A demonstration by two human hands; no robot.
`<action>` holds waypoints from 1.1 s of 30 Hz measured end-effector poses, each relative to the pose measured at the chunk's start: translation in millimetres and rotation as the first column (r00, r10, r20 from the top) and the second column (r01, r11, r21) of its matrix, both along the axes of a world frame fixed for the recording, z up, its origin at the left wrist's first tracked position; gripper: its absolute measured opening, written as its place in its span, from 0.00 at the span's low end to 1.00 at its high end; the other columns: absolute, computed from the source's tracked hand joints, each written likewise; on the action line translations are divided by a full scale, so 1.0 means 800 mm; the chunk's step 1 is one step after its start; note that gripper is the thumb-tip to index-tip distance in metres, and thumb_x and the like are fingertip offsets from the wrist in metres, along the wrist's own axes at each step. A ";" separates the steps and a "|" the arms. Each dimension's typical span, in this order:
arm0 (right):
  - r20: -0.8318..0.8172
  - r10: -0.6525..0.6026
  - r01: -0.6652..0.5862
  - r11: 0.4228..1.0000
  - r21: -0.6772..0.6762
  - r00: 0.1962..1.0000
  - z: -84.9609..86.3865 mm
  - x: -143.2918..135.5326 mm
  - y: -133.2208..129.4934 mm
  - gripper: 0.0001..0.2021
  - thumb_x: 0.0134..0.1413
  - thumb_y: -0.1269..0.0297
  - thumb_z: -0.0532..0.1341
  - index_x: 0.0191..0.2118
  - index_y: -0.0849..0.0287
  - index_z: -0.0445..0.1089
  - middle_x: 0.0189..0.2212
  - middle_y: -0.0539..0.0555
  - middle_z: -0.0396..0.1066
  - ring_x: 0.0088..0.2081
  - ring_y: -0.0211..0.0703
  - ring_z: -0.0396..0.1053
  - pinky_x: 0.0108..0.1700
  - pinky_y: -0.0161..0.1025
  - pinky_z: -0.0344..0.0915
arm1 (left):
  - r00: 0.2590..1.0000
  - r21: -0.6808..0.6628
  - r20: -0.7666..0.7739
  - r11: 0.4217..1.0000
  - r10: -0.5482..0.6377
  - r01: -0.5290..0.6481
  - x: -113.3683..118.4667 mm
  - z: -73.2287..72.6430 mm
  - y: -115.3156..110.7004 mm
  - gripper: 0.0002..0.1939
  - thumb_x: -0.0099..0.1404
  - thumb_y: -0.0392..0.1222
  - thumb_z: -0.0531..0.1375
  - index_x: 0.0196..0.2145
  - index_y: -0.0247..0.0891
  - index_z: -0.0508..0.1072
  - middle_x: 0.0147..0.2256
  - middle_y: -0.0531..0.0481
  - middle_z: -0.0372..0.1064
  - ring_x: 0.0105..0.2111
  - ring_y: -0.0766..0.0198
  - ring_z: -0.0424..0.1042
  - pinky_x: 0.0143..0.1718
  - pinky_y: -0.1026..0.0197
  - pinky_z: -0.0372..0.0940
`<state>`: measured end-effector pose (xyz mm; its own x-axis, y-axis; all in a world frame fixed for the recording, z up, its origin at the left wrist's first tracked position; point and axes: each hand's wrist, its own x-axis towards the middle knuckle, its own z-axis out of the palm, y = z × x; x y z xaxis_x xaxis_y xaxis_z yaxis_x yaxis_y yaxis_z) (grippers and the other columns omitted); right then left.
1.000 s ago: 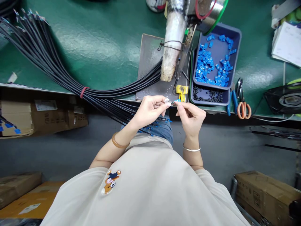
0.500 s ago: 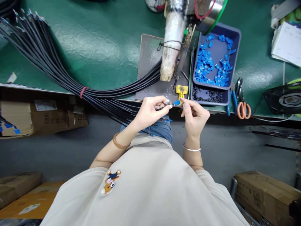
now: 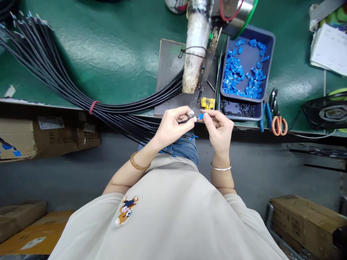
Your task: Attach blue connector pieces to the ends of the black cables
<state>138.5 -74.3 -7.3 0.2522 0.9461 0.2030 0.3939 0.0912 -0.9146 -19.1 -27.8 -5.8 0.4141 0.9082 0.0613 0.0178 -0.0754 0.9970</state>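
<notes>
My left hand (image 3: pixel 175 124) pinches the end of a black cable, its fingertips close to the thin wires there. A small blue connector (image 3: pixel 201 116) sits at that cable end, and the thumb and finger of my right hand (image 3: pixel 220 131) are closed on it. Both hands are near the bench's front edge, just below a yellow piece (image 3: pixel 208 103). The bundle of black cables (image 3: pixel 108 107), tied with a red band (image 3: pixel 93 107), runs from the upper left towards my left hand. More blue-ended cables lie over my lap.
A tray of blue connectors (image 3: pixel 245 94) overlaps a tray of small black parts (image 3: pixel 238 112) at the right. Pliers (image 3: pixel 268 113) and orange-handled scissors (image 3: pixel 279 125) lie beside them. A white wrapped tube (image 3: pixel 193 57) hangs over the dark board (image 3: pixel 169 59).
My right hand has moved left and its fingers have closed on the blue connector. The whole view has shifted slightly.
</notes>
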 end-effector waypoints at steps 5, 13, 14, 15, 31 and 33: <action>0.059 -0.009 0.006 0.999 0.046 0.998 0.001 -0.004 0.004 0.09 0.61 0.59 0.60 0.40 0.56 0.75 0.31 0.49 0.75 0.27 0.33 0.69 0.31 0.34 0.67 | 0.997 0.045 -0.041 0.997 0.060 -0.058 -0.001 -0.005 0.002 0.08 0.61 0.37 0.60 0.27 0.37 0.64 0.20 0.60 0.44 0.21 0.74 0.44 0.22 0.66 0.42; 0.223 0.010 -0.013 1.000 0.011 0.975 0.011 -0.001 0.005 0.10 0.63 0.59 0.58 0.35 0.58 0.72 0.25 0.46 0.68 0.21 0.29 0.55 0.25 0.33 0.54 | 0.996 0.084 -0.053 0.994 0.070 -0.066 0.001 -0.007 0.000 0.04 0.62 0.37 0.59 0.31 0.34 0.73 0.22 0.56 0.57 0.22 0.74 0.55 0.25 0.68 0.51; 0.269 0.014 -0.023 0.999 0.030 0.963 0.013 -0.001 0.006 0.10 0.63 0.60 0.58 0.35 0.59 0.72 0.25 0.47 0.69 0.21 0.29 0.56 0.26 0.33 0.56 | 0.997 0.075 -0.044 0.995 0.067 -0.064 0.001 -0.007 0.000 0.05 0.61 0.37 0.59 0.31 0.34 0.74 0.24 0.55 0.61 0.24 0.73 0.58 0.26 0.68 0.54; 0.317 0.014 -0.035 0.997 0.061 0.948 0.014 -0.001 0.006 0.09 0.63 0.61 0.58 0.35 0.59 0.72 0.26 0.47 0.69 0.23 0.30 0.59 0.28 0.33 0.58 | 0.997 0.068 -0.041 0.996 0.066 -0.063 0.001 -0.007 0.001 0.05 0.61 0.37 0.59 0.30 0.33 0.74 0.25 0.54 0.63 0.25 0.72 0.61 0.28 0.68 0.56; 0.046 -0.197 0.176 0.943 0.282 0.979 0.001 -0.002 -0.006 0.12 0.66 0.60 0.54 0.53 0.52 0.61 0.30 0.47 0.74 0.20 0.33 0.68 0.24 0.34 0.66 | 0.994 -0.114 0.103 0.993 0.036 -0.024 0.006 -0.004 0.020 0.10 0.57 0.40 0.62 0.22 0.34 0.69 0.19 0.56 0.55 0.20 0.75 0.48 0.22 0.67 0.45; 0.072 -0.173 0.147 0.948 0.281 0.982 -0.005 -0.002 -0.005 0.08 0.65 0.63 0.55 0.49 0.52 0.64 0.37 0.50 0.77 0.27 0.35 0.75 0.32 0.36 0.73 | 0.992 -0.164 0.120 0.986 0.048 -0.028 0.007 -0.005 0.023 0.10 0.56 0.40 0.63 0.21 0.34 0.69 0.19 0.56 0.55 0.20 0.74 0.49 0.22 0.66 0.45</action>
<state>136.8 -78.5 -11.0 0.3630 0.7996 0.4785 0.5069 0.2614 -0.8214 -13.8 -9.5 -9.4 0.3775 0.9252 -0.0394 -0.1059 0.0854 0.9907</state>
